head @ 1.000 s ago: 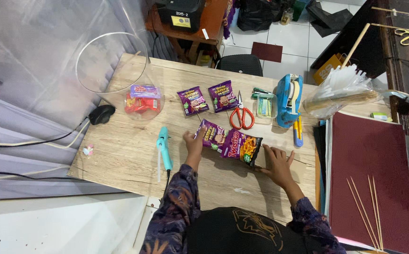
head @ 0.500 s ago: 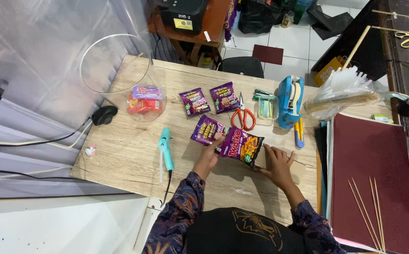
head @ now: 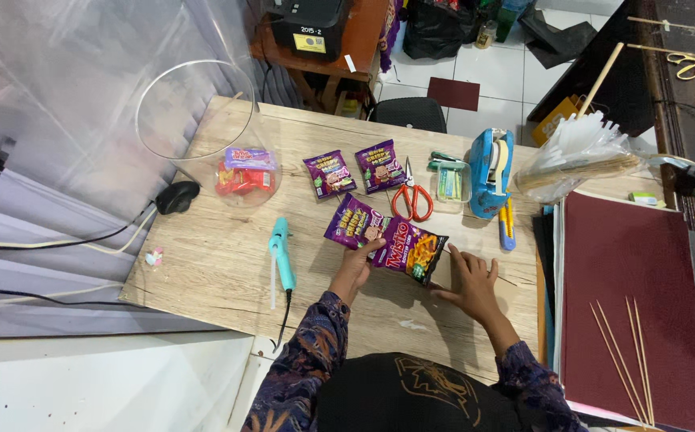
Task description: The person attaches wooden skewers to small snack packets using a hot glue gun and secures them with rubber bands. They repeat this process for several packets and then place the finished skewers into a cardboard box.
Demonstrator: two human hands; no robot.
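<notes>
Lying side by side near the wooden table's (head: 219, 272) front edge are two purple snack packets (head: 387, 238). The left hand (head: 353, 268) pinches their lower edge; the right hand (head: 469, 280) rests flat just beside them. Two more packets (head: 355, 170) lie behind, one red scissors (head: 411, 198), one glue gun (head: 282, 254), one glass bowl (head: 203, 132).

Pretty even, soft daylight-ish lighting all over, nothing dim. Shadows are faint, just small soft ones under the hands and snack packets (head: 386, 238). Some glare on the clear glass bowl (head: 203, 128) and the plastic sheeting (head: 59, 72). Sharp overall, with slight wide-angle stretching toward the edges.
</notes>
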